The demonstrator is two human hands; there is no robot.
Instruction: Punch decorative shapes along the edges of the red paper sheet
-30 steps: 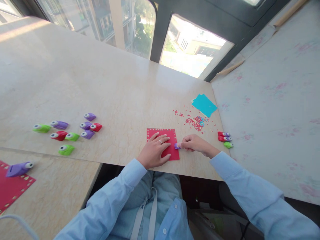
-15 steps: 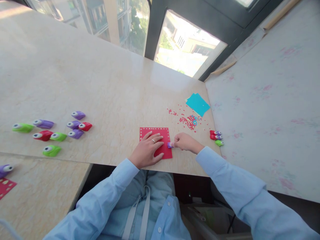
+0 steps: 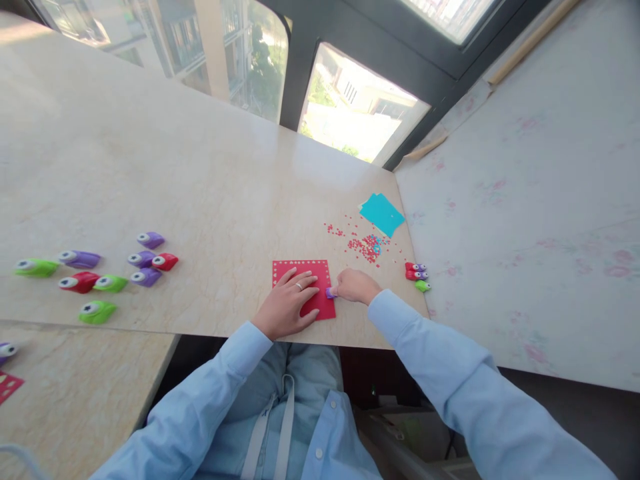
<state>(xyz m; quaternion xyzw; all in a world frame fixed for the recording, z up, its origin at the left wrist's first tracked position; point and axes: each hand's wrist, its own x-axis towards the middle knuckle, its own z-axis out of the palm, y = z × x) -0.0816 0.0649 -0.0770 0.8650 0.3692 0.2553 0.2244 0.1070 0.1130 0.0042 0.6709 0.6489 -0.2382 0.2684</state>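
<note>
The left hand (image 3: 286, 305) lies flat on the square red paper sheet (image 3: 320, 304); beside it, the right hand (image 3: 354, 287) pinches a small purple plastic punch (image 3: 331, 292) at the sheet's edge.

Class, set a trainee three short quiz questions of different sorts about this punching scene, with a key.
1. True or false: the left hand lies flat on the red paper square.
2. Which colour is the small punch in the right hand: A green, B purple, C red?
3. What lies scattered beside the teal paper?

Key: 1 true. 2 B. 3 Small red punched bits on the table.
</note>
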